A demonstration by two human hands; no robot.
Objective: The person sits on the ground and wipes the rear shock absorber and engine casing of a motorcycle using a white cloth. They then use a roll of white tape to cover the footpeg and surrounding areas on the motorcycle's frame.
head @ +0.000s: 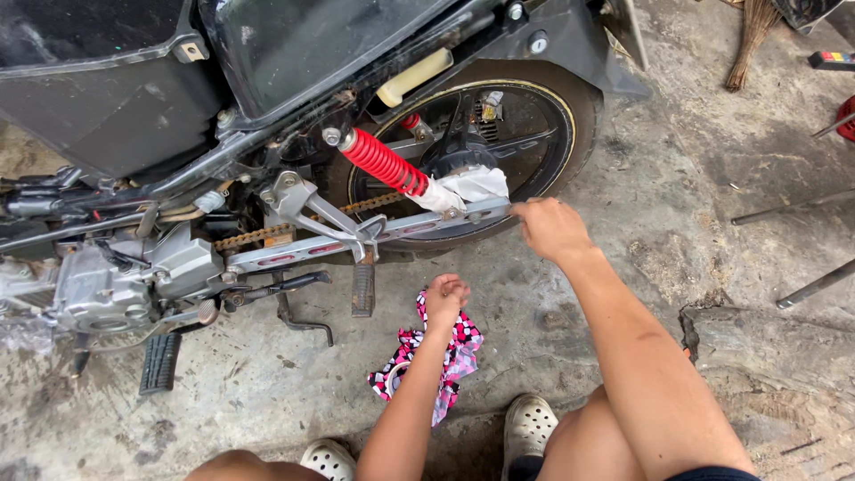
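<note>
Swingarm: silver bar running low along the motorcycle's side, from the engine area back to the rear wheel. Right hand is at its rear end, just behind the axle. Fingers are curled narrow against the bar's tip; whether they pinch something small there, can't tell.

White rag is wrapped around the lower end of the red shock spring, just above and beside the right hand's fingertips, touching the swingarm top.

Left hand is lower, closed in a fist on a pink, black and white patterned cloth. The cloth hangs down from the fist and bunches on the concrete floor, below the swingarm's mid-span and well apart from the right hand.

Drive chain runs exposed along the swingarm, no cover on it. Passenger footpeg hangs off the bracket just left of the fist. Kick lever and front footpeg sit further toward the engine.

Person is squatting, both feet in light clogs at the near edge of the floor. Broom lies at the far right corner; metal rods lie at the right edge.
</note>
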